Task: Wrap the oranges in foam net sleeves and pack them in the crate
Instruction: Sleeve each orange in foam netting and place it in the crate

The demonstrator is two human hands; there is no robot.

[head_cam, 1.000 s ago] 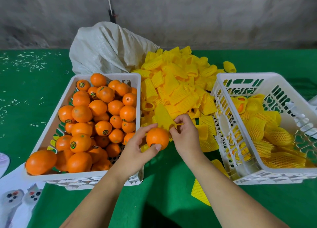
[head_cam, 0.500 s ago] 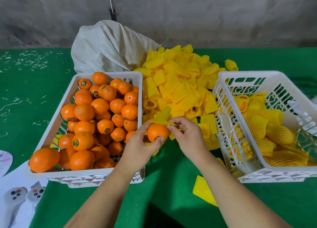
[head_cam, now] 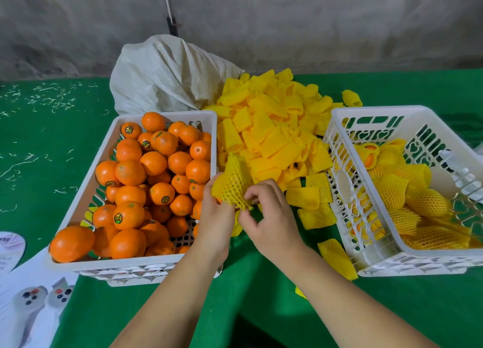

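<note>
A yellow foam net sleeve (head_cam: 232,183) sits stretched over an orange between my two hands; only a sliver of the orange shows through the net. My left hand (head_cam: 215,217) grips the covered orange from the left. My right hand (head_cam: 269,214) pinches the sleeve's lower right edge. A white crate (head_cam: 104,159) on the left is heaped with bare oranges (head_cam: 154,162). The white crate (head_cam: 337,117) on the right holds several sleeved oranges (head_cam: 423,204). A pile of loose yellow sleeves (head_cam: 274,128) lies between the crates.
A white woven sack (head_cam: 167,75) lies behind the orange crate. Loose sleeves (head_cam: 337,258) lie on the green tablecloth (head_cam: 52,143) by the right crate's front corner. Printed paper sheets (head_cam: 28,303) lie at the lower left. A grey wall (head_cam: 287,26) backs the table.
The sleeve, held flat above the orange earlier, is now pulled down over it. Both hands closed in around the fruit, which is now nearly hidden by the net.
</note>
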